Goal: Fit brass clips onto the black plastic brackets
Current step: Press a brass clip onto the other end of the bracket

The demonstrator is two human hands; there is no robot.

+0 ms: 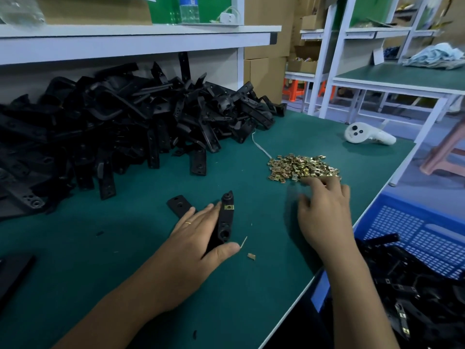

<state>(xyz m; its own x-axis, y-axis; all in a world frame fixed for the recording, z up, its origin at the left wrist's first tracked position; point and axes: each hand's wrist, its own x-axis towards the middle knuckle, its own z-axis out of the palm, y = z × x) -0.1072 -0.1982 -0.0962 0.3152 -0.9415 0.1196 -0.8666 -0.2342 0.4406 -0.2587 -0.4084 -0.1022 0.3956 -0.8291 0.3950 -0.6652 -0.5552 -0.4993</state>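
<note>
The left hand (198,238) grips a black bracket (225,222) at lower centre with one brass clip (229,207) already seated near its top, while the right hand (324,212) reaches into the near edge of the clip heap (303,166) at centre right; motion blur means I cannot tell whether its fingers have pinched a clip. A blue crate (407,238) at lower right holds clipped brackets, yet the big bracket pile (120,122) at upper left suggests most work remains. The bench (251,137) is green-matted, under a white shelf (136,39), with similar benches and cardboard boxes at upper right.
</note>
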